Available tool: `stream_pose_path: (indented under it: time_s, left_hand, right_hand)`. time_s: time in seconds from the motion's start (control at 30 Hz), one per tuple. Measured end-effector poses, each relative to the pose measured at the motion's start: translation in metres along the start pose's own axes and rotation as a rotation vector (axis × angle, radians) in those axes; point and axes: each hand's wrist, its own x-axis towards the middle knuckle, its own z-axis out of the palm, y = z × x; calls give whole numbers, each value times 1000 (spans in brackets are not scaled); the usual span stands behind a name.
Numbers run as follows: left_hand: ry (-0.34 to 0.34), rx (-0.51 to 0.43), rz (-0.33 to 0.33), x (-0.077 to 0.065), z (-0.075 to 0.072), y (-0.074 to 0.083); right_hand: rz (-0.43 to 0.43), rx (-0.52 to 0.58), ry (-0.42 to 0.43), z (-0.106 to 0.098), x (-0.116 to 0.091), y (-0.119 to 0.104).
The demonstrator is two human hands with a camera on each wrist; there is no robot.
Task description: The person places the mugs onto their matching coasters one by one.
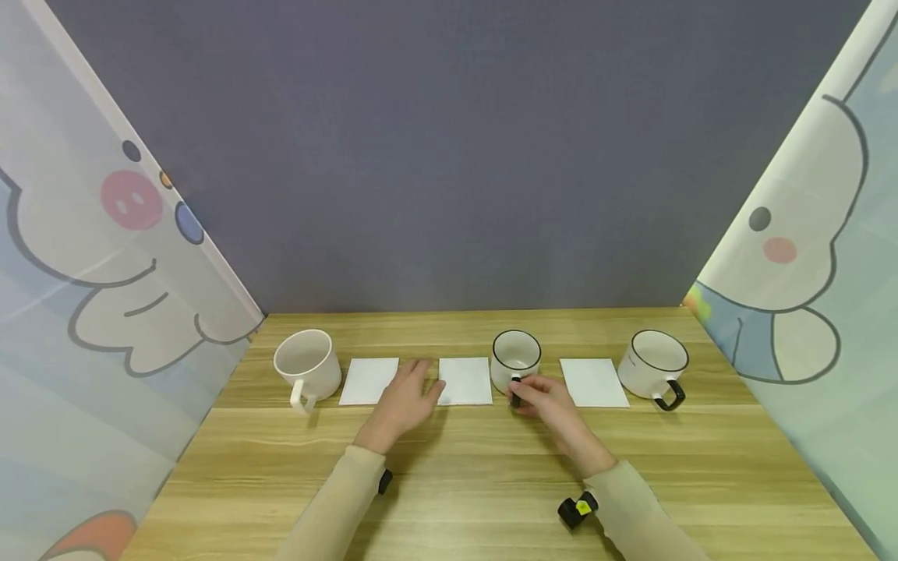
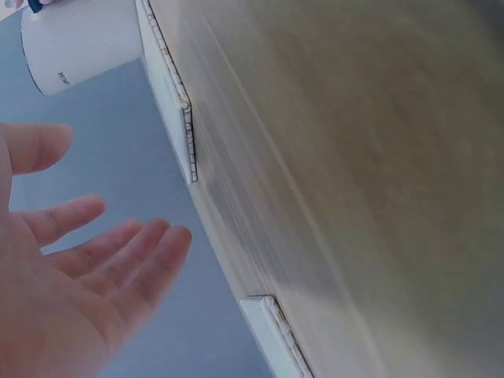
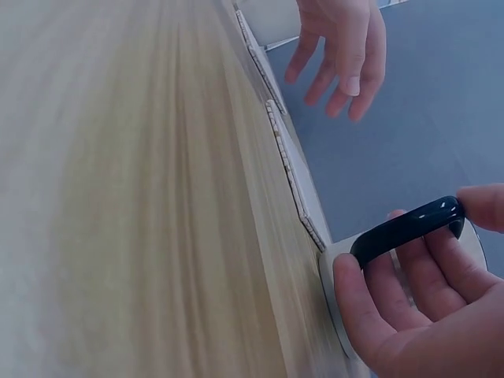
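My right hand point(image 1: 554, 409) holds the black handle point(image 3: 409, 228) of a small white mug point(image 1: 508, 360) with a dark rim, fingers through and around the handle. This mug is upright just right of the middle white square pad point(image 1: 464, 382); whether it rests on the table or is slightly lifted I cannot tell. My left hand point(image 1: 404, 401) holds nothing. Its fingers are spread and relaxed between the left white pad point(image 1: 366, 380) and the middle one. In the left wrist view, the left hand point(image 2: 94, 276) appears raised above the wooden surface.
A large plain white mug point(image 1: 319, 378) stands left of the pads. At the far right stands another white mug point(image 1: 641, 378) with a dark rim and black handle, beside the right white pad point(image 1: 595, 383). A grey panel point(image 1: 463, 171) rises behind the wooden table point(image 1: 484, 499).
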Motion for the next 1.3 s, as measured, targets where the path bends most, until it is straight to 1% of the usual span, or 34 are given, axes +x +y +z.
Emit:
stream_pose_path:
  time_s: [0.1, 0.27, 0.5, 0.67, 0.77, 0.9, 1.0, 1.13, 1.3]
  left_hand:
    - [-22, -1, 12, 5, 2, -2]
    - [-49, 29, 43, 14, 7, -4]
    - [-114, 41, 50, 21, 9, -4]
    - [-150, 55, 86, 26, 7, -7]
    - [-175, 65, 95, 29, 6, -10]
    - [-221, 70, 85, 32, 3, -13]
    - [-247, 74, 92, 33, 1, -15]
    - [-267, 78, 109, 35, 0, -17]
    - [-298, 95, 106, 37, -3, -19]
  right_hand:
    - [11, 10, -9, 0, 1, 1]
    - [18, 21, -15, 0, 1, 1]
    - [13, 16, -18, -1, 2, 1]
    - [13, 11, -25, -2, 2, 2]
    - [11, 10, -28, -2, 2, 2]
    - [9, 7, -24, -1, 2, 2]
    - [10, 9, -23, -2, 3, 2]
    - [10, 14, -27, -2, 3, 2]
    - [15, 18, -42, -2, 3, 2]
